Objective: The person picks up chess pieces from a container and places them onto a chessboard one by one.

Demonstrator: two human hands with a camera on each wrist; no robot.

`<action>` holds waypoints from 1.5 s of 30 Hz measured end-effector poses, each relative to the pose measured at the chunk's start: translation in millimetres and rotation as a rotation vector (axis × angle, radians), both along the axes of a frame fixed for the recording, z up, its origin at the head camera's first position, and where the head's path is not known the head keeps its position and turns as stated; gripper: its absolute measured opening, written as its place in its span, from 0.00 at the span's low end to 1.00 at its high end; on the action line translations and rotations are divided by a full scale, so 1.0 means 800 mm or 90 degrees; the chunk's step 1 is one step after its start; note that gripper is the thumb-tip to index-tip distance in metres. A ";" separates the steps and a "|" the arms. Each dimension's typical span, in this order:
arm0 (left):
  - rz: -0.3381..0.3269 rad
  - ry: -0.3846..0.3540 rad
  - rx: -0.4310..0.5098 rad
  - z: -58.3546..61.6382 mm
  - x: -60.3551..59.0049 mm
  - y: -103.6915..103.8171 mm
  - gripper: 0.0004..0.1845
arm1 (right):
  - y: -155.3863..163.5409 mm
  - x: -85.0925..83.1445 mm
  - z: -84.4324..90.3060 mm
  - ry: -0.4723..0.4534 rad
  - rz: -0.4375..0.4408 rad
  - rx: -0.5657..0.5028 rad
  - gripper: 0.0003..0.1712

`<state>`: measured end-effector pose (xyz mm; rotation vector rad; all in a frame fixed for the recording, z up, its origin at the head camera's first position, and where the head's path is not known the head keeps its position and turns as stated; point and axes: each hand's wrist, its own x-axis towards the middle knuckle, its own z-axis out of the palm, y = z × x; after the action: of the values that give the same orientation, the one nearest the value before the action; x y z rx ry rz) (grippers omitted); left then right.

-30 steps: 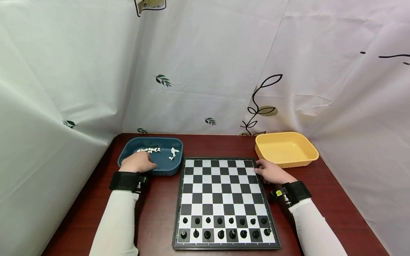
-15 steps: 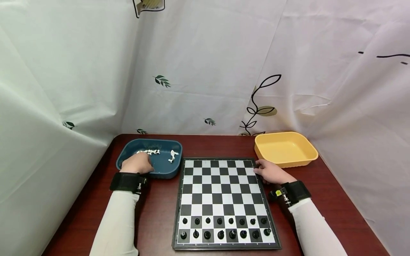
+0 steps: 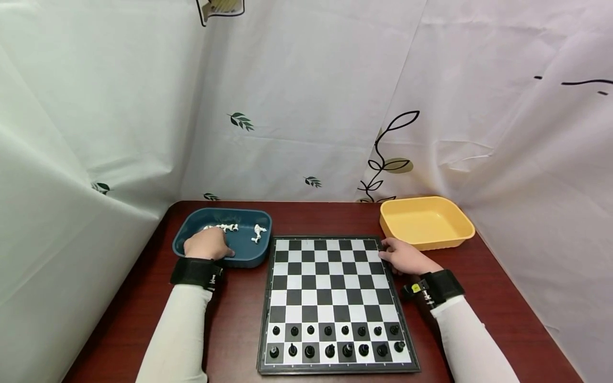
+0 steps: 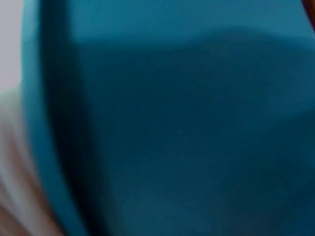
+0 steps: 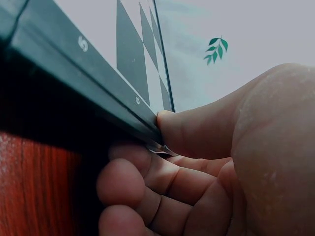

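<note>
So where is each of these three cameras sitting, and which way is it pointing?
Head: worn on the head, looking forward and down at the chessboard, blue tray and yellow tray; both sleeves and hands show.
Left wrist: pressed close to the blue tray's wall, blurred; a sliver of skin at the left.
Right wrist: low at the table, facing the board's edge; right hand fills it.
Shared: head and right wrist both show that hand on the board's edge.

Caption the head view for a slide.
Left hand in blue tray of white pieces; right hand steadies chessboard.

Staged recording booth, curtained walls, table
</note>
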<state>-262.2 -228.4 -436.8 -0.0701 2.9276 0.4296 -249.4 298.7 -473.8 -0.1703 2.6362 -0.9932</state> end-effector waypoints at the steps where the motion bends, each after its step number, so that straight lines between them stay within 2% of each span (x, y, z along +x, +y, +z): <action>1: 0.005 0.004 -0.005 -0.001 0.000 0.001 0.18 | 0.000 0.000 0.000 0.000 0.000 0.001 0.30; 5: 0.020 0.012 -0.012 -0.004 -0.003 0.004 0.21 | 0.000 0.000 0.000 0.000 0.000 0.003 0.30; 12: 0.027 0.020 -0.019 -0.006 -0.007 0.006 0.13 | 0.000 0.000 0.001 0.003 0.002 -0.001 0.30; 18: 0.017 0.031 -0.019 -0.004 -0.006 0.006 0.14 | 0.000 0.000 0.002 0.006 0.005 0.000 0.30; 25: -0.002 0.053 -0.008 -0.002 -0.004 0.004 0.07 | 0.000 0.000 0.001 0.006 0.002 0.002 0.31; 27: -0.005 0.063 -0.004 -0.002 -0.003 0.004 0.09 | 0.000 0.000 0.001 0.006 0.001 0.003 0.31; 33: -0.014 0.108 0.009 -0.002 -0.006 0.003 0.20 | 0.002 0.000 0.000 0.005 0.001 -0.001 0.32; 35: -0.017 0.129 0.008 -0.005 -0.007 0.001 0.18 | 0.002 -0.001 0.000 0.009 0.004 0.001 0.32; 39: -0.016 0.171 0.023 -0.009 -0.009 0.000 0.05 | 0.002 -0.001 -0.001 0.023 0.016 0.004 0.30; 45: -0.017 0.250 0.064 -0.008 -0.007 0.005 0.06 | 0.003 -0.002 -0.001 0.022 0.014 0.000 0.31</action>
<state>-267.6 -224.0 -443.2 0.0755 3.2766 0.6524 -250.7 300.7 -474.9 -0.2182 2.6603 -0.9915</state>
